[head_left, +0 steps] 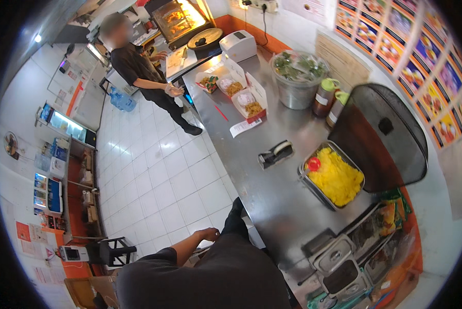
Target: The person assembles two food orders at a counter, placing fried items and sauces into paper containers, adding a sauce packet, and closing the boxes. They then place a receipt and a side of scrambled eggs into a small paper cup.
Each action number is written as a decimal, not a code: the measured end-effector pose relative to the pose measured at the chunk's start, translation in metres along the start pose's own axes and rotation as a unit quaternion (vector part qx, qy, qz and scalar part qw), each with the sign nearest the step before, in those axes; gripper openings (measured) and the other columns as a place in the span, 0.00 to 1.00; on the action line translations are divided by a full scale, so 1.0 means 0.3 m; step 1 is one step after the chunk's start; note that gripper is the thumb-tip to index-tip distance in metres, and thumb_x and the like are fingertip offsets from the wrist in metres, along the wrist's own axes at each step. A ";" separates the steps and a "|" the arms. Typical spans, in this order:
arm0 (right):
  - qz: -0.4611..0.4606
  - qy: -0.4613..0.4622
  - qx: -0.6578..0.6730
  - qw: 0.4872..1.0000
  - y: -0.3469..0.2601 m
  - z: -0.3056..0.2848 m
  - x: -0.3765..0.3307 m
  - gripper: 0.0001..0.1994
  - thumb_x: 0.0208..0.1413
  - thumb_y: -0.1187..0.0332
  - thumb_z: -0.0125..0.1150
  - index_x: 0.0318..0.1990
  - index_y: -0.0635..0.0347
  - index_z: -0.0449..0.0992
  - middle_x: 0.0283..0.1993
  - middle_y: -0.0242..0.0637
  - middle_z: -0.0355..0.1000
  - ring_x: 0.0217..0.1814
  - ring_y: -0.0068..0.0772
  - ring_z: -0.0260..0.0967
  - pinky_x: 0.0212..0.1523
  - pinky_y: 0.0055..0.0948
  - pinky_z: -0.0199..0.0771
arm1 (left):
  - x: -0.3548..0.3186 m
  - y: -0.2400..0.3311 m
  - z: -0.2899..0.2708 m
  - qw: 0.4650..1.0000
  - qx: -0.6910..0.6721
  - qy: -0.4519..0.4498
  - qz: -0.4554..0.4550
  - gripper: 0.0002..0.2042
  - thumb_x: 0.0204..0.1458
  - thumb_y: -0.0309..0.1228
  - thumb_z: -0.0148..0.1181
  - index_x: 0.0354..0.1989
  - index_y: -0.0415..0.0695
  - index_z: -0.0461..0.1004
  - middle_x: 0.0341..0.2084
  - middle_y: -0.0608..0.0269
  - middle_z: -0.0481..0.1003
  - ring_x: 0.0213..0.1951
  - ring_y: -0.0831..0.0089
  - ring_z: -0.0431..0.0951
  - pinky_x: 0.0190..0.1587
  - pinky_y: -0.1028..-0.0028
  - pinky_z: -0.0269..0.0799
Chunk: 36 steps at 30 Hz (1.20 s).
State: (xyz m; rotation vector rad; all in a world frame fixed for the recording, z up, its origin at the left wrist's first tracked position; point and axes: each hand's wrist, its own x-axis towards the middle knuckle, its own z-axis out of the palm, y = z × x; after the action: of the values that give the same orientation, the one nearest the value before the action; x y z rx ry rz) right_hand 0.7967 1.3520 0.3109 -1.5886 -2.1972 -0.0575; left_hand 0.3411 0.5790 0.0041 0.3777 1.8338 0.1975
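Note:
My left hand [209, 234] hangs low beside my dark-clothed thigh, its fingers curled in, and I make out nothing in it. My right hand does not show. To the right is a steel counter [264, 193]. On it a metal tray [316, 189] holds yellow rice, with a round red thing [314, 164] on top. A dark mesh cover [388, 136] stands tilted behind the tray. A black tape dispenser [276, 154] lies to the tray's left. Farther up the counter, open food boxes [249, 103] hold fried food and wrapped white portions, near a paper slip [245, 127].
A co-worker [146, 67] in dark clothes stands at the far counter near a cutting board [181, 61] and lit display case [177, 23]. A pot of greens [299, 82] and sauce bottles [325, 97] line the wall. Lidded containers [334, 255] sit lower right; a black stool [117, 251] stands left.

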 end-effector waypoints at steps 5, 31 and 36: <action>-0.107 -0.089 0.126 0.982 -0.873 -0.133 -0.110 0.15 0.63 0.58 0.65 0.37 0.63 0.78 0.31 0.42 0.75 0.34 0.38 0.73 0.38 0.40 0.73 | 0.255 -0.237 -0.205 0.996 0.067 0.017 0.050 0.19 0.57 0.41 0.60 0.53 0.44 0.81 0.42 0.47 0.84 0.48 0.53 0.84 0.53 0.56 0.77; -0.337 -0.271 0.178 0.884 -3.448 1.130 -0.465 0.14 0.60 0.65 0.62 0.47 0.65 0.81 0.34 0.53 0.81 0.43 0.53 0.81 0.45 0.50 0.78 | 0.211 -0.884 -0.271 0.831 -0.534 0.117 -0.099 0.16 0.62 0.29 0.61 0.55 0.35 0.75 0.32 0.54 0.83 0.30 0.70 0.83 0.31 0.69 0.80; -0.268 -0.407 0.217 0.846 -3.114 0.914 -0.642 0.10 0.62 0.66 0.61 0.40 0.65 0.81 0.33 0.51 0.80 0.33 0.48 0.79 0.36 0.40 0.76 | 0.276 -0.815 -0.510 0.819 -0.559 0.112 -0.073 0.15 0.63 0.32 0.60 0.54 0.36 0.76 0.32 0.55 0.83 0.31 0.70 0.84 0.32 0.71 0.79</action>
State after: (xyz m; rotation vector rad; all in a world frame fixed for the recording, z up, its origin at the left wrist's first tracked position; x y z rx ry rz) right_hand -0.0951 0.9337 0.1896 -0.7478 -2.9149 1.0534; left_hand 0.1360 0.3889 -0.1049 -0.6384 1.6388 1.1767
